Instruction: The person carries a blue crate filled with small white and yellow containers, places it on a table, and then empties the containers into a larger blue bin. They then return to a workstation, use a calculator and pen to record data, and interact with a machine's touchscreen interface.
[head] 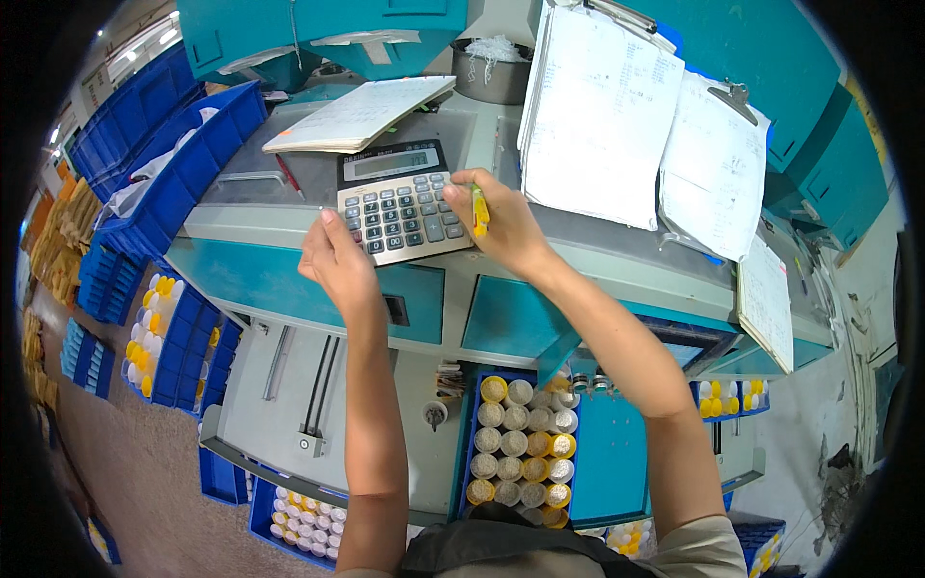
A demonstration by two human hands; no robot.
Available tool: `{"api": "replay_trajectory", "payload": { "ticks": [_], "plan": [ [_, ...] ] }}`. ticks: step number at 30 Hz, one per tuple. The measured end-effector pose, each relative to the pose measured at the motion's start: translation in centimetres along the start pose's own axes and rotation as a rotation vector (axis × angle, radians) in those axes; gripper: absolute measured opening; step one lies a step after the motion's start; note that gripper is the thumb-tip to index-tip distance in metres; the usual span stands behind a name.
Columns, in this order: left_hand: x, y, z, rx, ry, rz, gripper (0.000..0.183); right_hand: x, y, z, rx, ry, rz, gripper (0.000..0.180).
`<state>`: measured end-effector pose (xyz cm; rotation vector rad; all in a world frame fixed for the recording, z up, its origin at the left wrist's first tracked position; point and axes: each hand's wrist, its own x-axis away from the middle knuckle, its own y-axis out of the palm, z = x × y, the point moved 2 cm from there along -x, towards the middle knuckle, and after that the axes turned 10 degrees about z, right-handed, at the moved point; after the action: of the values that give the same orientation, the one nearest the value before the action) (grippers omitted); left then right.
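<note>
A desktop calculator [401,206] with a silver face and dark keys lies tilted on the worktop of a teal and grey machine. My left hand [336,253] is at its lower left corner, thumb and fingers together; whether it grips the edge is unclear. My right hand [498,220] is at the calculator's right edge, with a yellow pen [479,211] held between its fingers. A notebook [365,114] with handwriting lies behind the calculator, and a red pen [290,178] rests to the left. Clipboards with written sheets [600,115] stand to the right.
A blue crate [181,173] holding white cloth stands at the left. Below, a blue tray [473,433] holds rows of cups filled with pale pellets. Behind the worktop sits a round metal pot [491,78] with white strands. Another notebook [766,303] overhangs the right edge.
</note>
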<state>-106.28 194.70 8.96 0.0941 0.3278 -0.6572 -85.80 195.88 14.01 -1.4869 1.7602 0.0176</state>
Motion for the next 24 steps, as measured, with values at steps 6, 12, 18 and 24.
{"api": "replay_trajectory", "payload": {
  "ticks": [6,12,18,24],
  "plan": [
    [5.1,-3.6,2.6,0.536,-0.101,-0.064,0.049,5.6,-2.4,-2.3,-0.323,0.037,0.166,0.028],
    [13.0,-7.2,3.8,0.664,0.014,0.004,0.044,11.9,-5.9,-6.6,-0.649,0.16,0.127,0.034],
    [16.4,-9.8,3.1,0.7,0.29,0.052,0.048,15.8,-7.6,-9.2,-0.859,0.238,0.084,0.044],
    [18.1,-11.5,3.4,0.612,0.163,-0.076,0.065,18.1,-5.9,-9.2,-0.725,0.166,0.307,0.049]
  ]
}}
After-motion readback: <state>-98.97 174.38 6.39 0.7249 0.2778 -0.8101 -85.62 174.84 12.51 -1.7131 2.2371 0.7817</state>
